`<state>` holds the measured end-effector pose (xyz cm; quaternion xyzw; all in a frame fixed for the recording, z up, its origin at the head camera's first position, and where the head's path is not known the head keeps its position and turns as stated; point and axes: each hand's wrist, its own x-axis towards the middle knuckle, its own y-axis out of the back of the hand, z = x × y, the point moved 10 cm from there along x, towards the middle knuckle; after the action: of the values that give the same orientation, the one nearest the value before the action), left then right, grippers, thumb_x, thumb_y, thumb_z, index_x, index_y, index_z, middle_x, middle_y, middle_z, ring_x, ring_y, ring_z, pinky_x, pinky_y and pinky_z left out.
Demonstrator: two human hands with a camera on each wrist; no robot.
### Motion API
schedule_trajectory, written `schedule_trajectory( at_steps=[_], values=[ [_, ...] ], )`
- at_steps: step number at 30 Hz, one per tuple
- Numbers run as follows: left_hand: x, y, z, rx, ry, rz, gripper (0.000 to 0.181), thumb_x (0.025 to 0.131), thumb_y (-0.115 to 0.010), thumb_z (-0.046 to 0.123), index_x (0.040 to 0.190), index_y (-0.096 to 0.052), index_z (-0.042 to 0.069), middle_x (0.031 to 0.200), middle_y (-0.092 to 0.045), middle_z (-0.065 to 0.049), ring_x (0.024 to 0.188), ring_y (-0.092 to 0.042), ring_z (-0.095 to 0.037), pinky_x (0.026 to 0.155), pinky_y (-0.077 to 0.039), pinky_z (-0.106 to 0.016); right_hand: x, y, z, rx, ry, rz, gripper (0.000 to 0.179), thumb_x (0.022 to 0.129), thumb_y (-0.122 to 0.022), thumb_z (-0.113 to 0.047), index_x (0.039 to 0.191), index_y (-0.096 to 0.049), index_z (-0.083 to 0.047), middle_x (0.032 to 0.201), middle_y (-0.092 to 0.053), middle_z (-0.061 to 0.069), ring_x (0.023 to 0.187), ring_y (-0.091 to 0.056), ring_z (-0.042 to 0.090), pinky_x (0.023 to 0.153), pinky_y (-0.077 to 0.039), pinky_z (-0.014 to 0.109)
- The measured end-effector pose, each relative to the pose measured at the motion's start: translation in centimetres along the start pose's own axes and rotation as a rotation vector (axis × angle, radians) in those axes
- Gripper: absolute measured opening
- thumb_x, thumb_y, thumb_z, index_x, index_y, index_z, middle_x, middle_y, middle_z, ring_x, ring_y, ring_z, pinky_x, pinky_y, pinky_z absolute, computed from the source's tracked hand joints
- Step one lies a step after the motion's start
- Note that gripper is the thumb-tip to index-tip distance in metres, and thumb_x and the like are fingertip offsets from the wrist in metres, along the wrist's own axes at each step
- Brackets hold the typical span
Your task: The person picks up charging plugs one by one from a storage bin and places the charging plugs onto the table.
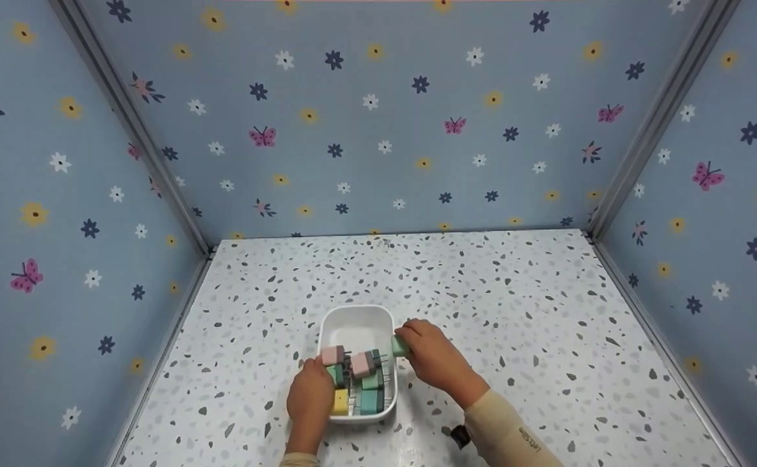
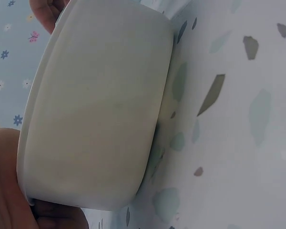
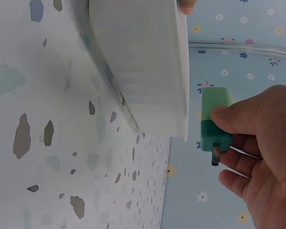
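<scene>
Looks mid-transfer: right hand (image 1: pixel 440 357) pinches a green plug (image 3: pixel 214 102) beside the white tub (image 1: pixel 359 323) at lower center, left hand (image 1: pixel 311 392) grips the tub, so next probably calls for a clean release.

My head view looks forward and down, farther off. Both wrist views, close and sideways, share the bin (image 2: pixel 95 105).

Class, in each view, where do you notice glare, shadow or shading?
Head: pale glare on the near table; left wrist: soft-edged shade crosses the white container; right wrist: a grey shadow lies on the table along the container's base.
</scene>
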<state>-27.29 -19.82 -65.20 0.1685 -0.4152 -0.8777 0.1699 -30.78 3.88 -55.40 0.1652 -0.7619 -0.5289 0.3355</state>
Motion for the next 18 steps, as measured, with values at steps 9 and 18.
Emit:
schedule_trajectory(
  at_steps=[9, 18],
  values=[
    [0.1, -0.4, -0.6, -0.029, 0.011, -0.050, 0.052, 0.112, -0.027, 0.036, 0.122, -0.062, -0.001, 0.104, -0.072, -0.020, 0.090, -0.070, -0.034, 0.071, -0.050, -0.048, 0.0, -0.4, 1.4, 0.020, -0.055, -0.009, 0.032, 0.097, -0.070, -0.008, 0.128, -0.065, -0.007, 0.120, -0.064, 0.006, 0.107, -0.063, 0.022, 0.095, -0.052, 0.040],
    [0.1, -0.3, -0.5, -0.039, 0.014, -0.025, 0.050, 0.112, -0.028, 0.035, 0.119, -0.063, 0.000, 0.106, -0.072, -0.020, 0.093, -0.070, -0.037, 0.072, -0.050, -0.050, 0.2, -1.3, 3.2, 0.026, -0.127, -0.013, 0.032, 0.097, -0.068, -0.005, 0.129, -0.064, -0.006, 0.121, -0.064, 0.008, 0.109, -0.063, 0.023, 0.096, -0.052, 0.039]
  ],
)
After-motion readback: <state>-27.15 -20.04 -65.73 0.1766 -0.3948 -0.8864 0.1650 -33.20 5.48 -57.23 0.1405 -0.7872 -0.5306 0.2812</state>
